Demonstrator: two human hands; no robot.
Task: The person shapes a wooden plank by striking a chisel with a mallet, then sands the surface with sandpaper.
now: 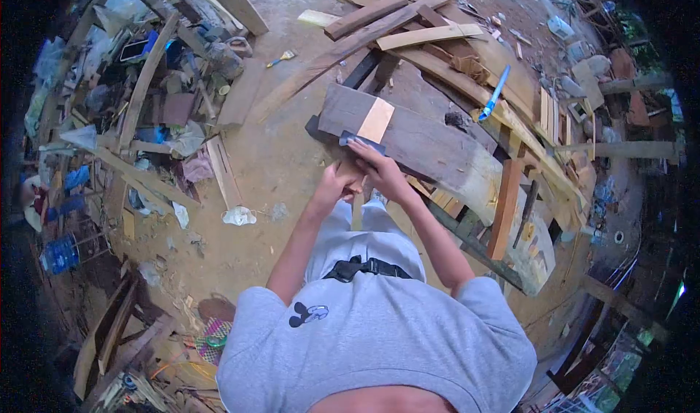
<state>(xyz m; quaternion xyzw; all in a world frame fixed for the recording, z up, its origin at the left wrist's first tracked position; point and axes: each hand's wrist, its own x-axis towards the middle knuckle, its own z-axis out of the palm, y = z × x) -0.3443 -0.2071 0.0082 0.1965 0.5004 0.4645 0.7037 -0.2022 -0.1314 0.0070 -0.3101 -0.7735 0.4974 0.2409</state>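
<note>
A pale wooden piece [375, 121] lies across a thick dark plank [430, 139], its near end pointing back toward my body. My left hand [334, 187] is closed around that near end. My right hand [379, 168] presses a dark grey strip [362, 144], which looks like sandpaper, against the top of the piece. Its fingers lie together over the strip. The underside of the piece and part of my left fingers are hidden.
Stacked boards [394, 22] lie beyond the plank, with a blue-handled tool [496, 92] on them. A reddish wooden bar [504, 209] rests at the right. A paintbrush [282, 58] lies on the dirt floor. Cluttered scrap [175, 106] fills the left side.
</note>
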